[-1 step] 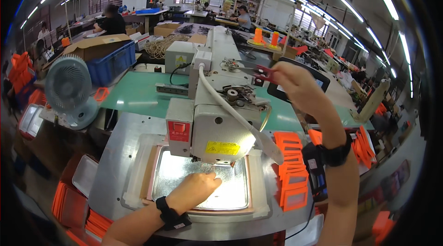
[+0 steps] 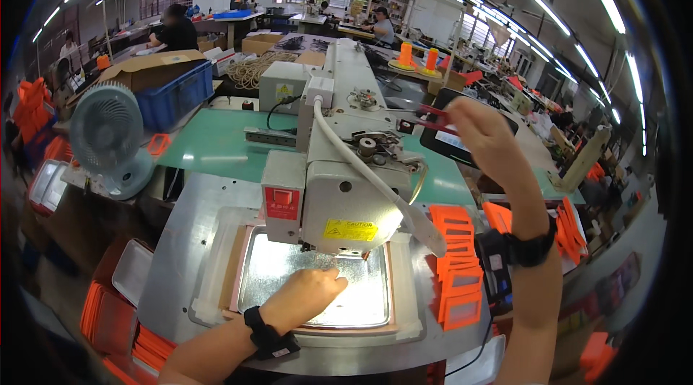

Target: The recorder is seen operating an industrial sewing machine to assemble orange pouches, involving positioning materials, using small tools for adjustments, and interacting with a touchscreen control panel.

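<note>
The left hand [image 2: 307, 300], wearing a black wrist strap [image 2: 268, 334], has its fingers curled in over a shallow, shiny rectangular metal tray [image 2: 278, 290]; whether it pinches anything cannot be told. The tray lies near the middle of the front edge of a grey metal bench [image 2: 177, 269], partly under the head of a bulky pale-grey sewing machine [image 2: 343, 201]. The right hand [image 2: 480, 128], raised beside the machine's upper arm, grasps a slim red-handled metal tool [image 2: 435, 122], its thin tip blurred and pointing left. Behind it sits a black-framed tablet-like screen [image 2: 442, 143]. Toward the bench's right edge, flat orange rectangular frames [image 2: 460, 280] overlap in a row. Beyond its back left corner stands a round grey-blue plastic fan [image 2: 108, 132].
</note>
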Tool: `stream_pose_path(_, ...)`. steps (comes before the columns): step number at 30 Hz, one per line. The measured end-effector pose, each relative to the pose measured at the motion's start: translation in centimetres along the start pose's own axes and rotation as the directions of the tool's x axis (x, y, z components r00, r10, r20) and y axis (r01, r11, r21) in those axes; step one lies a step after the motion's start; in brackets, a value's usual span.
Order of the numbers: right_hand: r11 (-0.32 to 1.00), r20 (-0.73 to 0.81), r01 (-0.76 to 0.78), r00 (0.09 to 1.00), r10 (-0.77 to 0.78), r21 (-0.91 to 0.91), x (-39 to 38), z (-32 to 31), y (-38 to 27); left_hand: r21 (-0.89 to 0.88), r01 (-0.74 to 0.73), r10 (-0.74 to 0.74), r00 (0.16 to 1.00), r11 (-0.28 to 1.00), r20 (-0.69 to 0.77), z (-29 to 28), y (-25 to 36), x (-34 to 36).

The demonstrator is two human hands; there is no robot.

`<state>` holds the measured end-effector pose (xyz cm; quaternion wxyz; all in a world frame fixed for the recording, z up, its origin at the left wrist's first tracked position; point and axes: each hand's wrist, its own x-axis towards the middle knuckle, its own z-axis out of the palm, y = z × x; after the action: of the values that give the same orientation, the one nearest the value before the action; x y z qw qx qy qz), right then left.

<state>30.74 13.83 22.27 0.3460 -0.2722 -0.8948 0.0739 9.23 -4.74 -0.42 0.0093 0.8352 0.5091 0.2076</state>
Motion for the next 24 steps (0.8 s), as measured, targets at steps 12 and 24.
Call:
stream_pose_path(12, 0.55, 0.439, -0.726, 0.688, 0.579, 0.413, -23.4, 2.9, 3.4, -0.039, 0.041, -0.04, 0.999, 0.998, 0.027, -0.3, 0.1, 0.2)
stream_pose_path(24, 0.896, 0.547, -0.436, 0.772, 0.324, 0.085, -18.9, 11.5, -1.2, -0.111, 0.057, -0.058, 0.998, 0.992, -0.004, 0.0, -0.7, 0.0)
